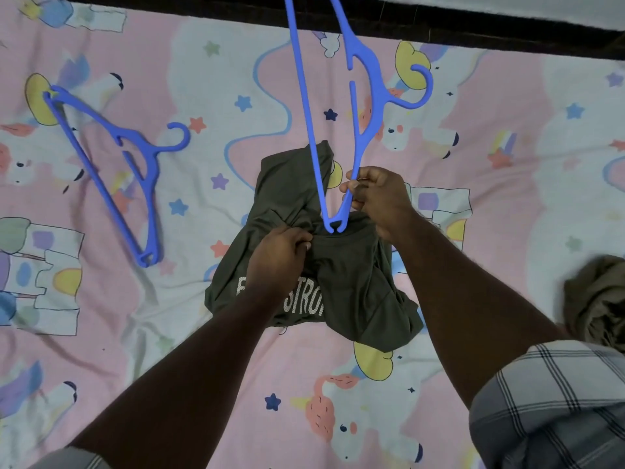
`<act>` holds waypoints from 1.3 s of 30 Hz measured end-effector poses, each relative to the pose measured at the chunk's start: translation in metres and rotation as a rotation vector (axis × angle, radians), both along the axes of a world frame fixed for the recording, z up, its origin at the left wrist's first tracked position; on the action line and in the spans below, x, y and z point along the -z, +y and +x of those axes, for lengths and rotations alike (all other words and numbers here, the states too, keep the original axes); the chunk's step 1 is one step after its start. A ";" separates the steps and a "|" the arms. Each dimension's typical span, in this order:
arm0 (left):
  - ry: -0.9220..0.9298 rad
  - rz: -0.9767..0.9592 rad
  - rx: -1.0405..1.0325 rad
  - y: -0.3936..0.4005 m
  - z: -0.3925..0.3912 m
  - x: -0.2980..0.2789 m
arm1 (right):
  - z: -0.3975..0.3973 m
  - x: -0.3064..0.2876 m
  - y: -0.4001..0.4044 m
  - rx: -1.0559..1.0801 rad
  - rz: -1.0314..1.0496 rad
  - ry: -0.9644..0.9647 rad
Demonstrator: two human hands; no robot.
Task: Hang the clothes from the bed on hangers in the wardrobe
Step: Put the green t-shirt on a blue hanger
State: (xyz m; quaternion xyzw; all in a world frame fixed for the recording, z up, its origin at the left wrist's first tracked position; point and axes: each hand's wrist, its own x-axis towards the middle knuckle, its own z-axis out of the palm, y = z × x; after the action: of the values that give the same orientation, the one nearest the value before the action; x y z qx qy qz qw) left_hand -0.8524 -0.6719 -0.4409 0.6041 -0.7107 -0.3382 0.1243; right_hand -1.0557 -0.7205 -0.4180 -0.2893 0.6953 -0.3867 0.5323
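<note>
- Head view: olive T-shirt (338, 279) lies crumpled on the bed (203, 333), under both hands.
- Left hand (277, 255): fingers bunched on the shirt's neck fabric. It looks soft, limp and light, so it is best gathered at the collar.
- Right hand (375, 194): fingers pinch the blue hanger (358, 123) near its end; the plastic looks stiff and light.
- Spare hanger (128, 170) lies well left of the fingers.

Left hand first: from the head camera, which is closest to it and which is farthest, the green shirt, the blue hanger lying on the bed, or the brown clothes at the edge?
From the left hand:
1. Green shirt, gripped by it, centre.
2. Spare blue hanger, lying to its left.
3. Brown clothes, far right edge.
</note>
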 end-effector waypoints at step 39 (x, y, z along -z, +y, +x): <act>0.649 0.175 -0.647 0.055 -0.003 -0.017 | 0.010 0.001 0.021 -0.346 0.066 0.084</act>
State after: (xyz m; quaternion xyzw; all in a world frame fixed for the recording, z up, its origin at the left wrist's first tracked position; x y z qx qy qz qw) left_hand -0.8554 -0.6165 -0.4234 0.6658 -0.3789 -0.5125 0.3879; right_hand -1.0460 -0.6993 -0.4188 -0.4027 0.6691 -0.2538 0.5708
